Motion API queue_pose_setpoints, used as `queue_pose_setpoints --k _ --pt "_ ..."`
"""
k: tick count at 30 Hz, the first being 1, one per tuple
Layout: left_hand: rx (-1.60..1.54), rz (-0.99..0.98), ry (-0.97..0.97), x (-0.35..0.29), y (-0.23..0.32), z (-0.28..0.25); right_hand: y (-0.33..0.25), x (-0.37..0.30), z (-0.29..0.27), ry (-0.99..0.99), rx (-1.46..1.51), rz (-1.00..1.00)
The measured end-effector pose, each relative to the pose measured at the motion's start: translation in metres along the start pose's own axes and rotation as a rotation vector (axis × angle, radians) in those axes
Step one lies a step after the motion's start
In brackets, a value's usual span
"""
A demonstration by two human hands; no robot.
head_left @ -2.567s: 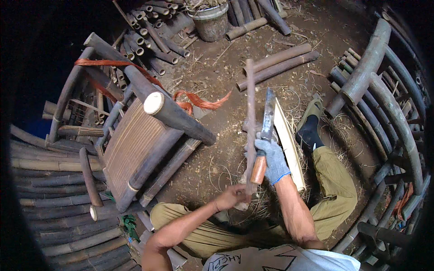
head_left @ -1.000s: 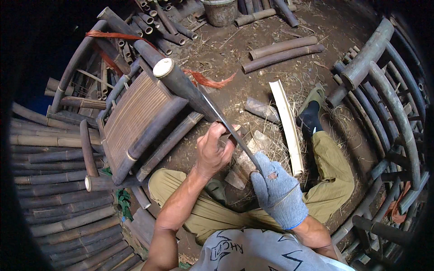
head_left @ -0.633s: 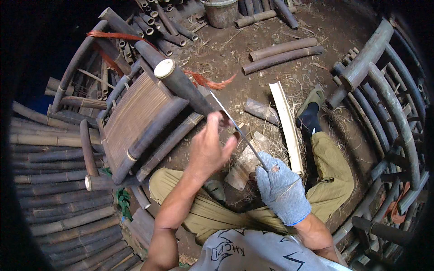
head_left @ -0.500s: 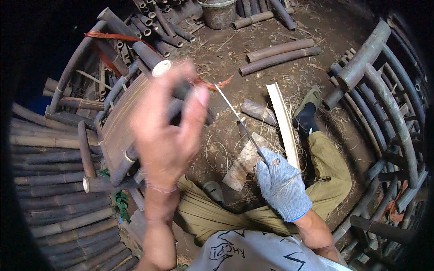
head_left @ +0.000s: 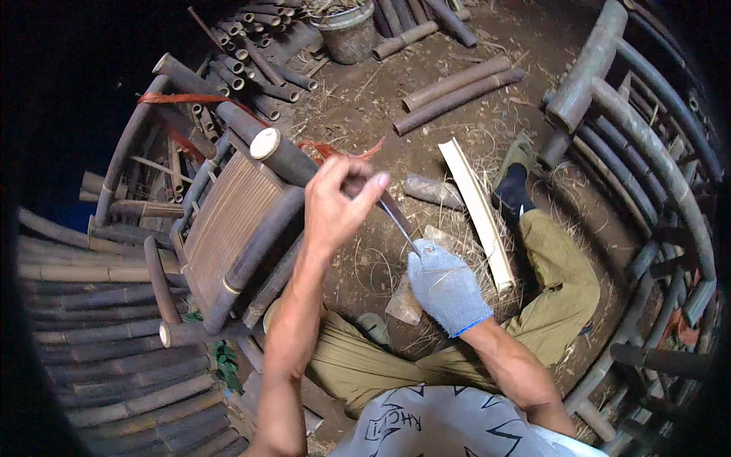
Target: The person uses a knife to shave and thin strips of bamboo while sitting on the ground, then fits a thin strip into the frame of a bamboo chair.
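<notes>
From over the bamboo chair (head_left: 232, 225) at left, the left hand (head_left: 336, 199) returns to the knife (head_left: 399, 223).
Its fingers half curl by the knife's far end, hold unclear; both hands apparently share the work again. Nearer right, the gloved right hand (head_left: 449, 289) wraps its near end.
</notes>
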State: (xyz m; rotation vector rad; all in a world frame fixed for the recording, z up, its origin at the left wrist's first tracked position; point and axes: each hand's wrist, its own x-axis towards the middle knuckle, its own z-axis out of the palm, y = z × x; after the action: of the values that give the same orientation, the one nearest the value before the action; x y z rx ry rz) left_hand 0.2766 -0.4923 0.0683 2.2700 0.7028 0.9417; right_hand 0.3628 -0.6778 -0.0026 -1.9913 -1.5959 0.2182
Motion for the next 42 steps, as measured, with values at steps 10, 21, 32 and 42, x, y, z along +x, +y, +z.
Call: queue_pose_setpoints --k 10,21,32,42 --pt "-0.080 -0.134 0.316 -0.059 -0.015 0.006 -0.018 -0.002 0.040 -0.064 0.195 -0.097" --pt "-0.163 -0.065 0.424 -0.064 -0.035 0.016 0.064 -0.022 0.090 -0.205 -0.010 0.039" --pt "-0.234 -0.180 0.557 -0.076 -0.044 0.016 0.081 -0.034 0.120 -0.243 0.011 0.265" --pt "-0.350 -0.139 0.570 -0.085 -0.001 -0.001 0.068 -0.089 0.077 -0.361 0.040 0.396"
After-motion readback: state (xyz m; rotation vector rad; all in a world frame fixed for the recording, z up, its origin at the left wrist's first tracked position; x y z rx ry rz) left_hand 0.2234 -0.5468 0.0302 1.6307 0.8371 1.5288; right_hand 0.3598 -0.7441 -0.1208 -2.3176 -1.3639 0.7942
